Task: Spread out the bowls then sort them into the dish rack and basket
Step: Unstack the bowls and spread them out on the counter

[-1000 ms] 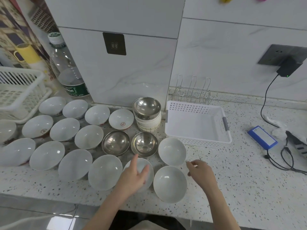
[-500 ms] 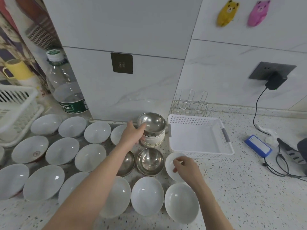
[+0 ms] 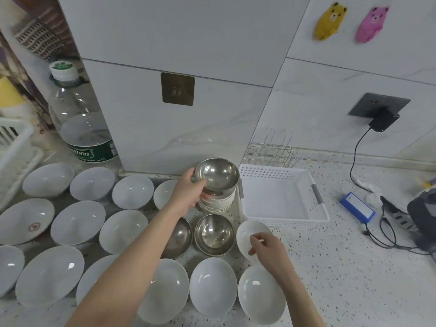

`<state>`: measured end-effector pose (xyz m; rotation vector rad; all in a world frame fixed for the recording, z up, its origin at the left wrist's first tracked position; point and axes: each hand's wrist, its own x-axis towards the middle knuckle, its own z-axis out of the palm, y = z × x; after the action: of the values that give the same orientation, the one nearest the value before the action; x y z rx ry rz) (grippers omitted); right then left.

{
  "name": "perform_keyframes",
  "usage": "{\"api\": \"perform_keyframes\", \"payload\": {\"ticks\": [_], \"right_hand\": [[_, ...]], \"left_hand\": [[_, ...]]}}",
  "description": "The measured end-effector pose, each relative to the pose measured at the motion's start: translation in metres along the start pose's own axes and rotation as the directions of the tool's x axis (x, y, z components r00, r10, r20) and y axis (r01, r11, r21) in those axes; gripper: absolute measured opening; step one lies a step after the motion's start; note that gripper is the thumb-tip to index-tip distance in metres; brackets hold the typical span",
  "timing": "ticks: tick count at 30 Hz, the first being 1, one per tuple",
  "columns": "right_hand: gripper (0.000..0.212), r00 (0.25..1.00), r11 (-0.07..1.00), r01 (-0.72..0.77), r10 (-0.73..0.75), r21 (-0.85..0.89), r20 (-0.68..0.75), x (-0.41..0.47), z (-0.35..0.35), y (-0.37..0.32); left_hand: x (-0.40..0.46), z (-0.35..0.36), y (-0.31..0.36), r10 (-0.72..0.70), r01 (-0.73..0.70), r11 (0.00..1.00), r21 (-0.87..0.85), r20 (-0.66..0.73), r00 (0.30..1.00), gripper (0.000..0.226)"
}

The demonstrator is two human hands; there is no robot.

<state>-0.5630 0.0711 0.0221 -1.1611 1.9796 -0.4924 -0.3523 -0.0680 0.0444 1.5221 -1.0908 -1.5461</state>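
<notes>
Several white bowls (image 3: 77, 223) lie spread over the counter, with two steel bowls (image 3: 214, 233) among them. At the back stands a short stack of white bowls (image 3: 218, 205) topped by a steel bowl (image 3: 218, 174), tilted slightly. My left hand (image 3: 191, 191) grips that top steel bowl at its left rim. My right hand (image 3: 266, 246) pinches the rim of a small white bowl (image 3: 247, 234) in front of the white basket (image 3: 283, 215). The wire dish rack (image 3: 271, 152) stands behind the basket.
A large water bottle (image 3: 80, 123) stands at the back left beside a white crate (image 3: 14, 147). Right of the basket lie a blue box (image 3: 357, 210), black cables (image 3: 387, 234) and a dark device. A charger sits in the wall socket (image 3: 379, 109).
My left hand went from the front white bowl back to the stack and took hold of the top steel bowl, now tilted. My right hand moved onto the small white bowl's rim.
</notes>
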Motion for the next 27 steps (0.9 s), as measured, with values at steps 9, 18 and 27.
{"api": "perform_keyframes", "payload": {"ticks": [9,18,27], "right_hand": [[0.047,0.994,0.994,0.033,-0.022,0.103,-0.103,0.049,0.007,-0.071],[0.056,0.994,0.983,-0.036,0.017,-0.178,-0.104,0.087,0.024,-0.113],[0.056,0.998,0.987,-0.003,-0.008,-0.162,-0.068,0.092,0.021,-0.12]], "left_hand": [[-0.024,-0.045,-0.018,-0.001,-0.033,0.955,-0.295,-0.115,0.993,0.022],[-0.045,-0.068,-0.061,-0.126,0.068,0.841,-0.536,-0.071,0.989,0.01],[-0.053,-0.073,-0.072,-0.16,0.08,0.848,-0.523,-0.11,0.981,0.013]]}}
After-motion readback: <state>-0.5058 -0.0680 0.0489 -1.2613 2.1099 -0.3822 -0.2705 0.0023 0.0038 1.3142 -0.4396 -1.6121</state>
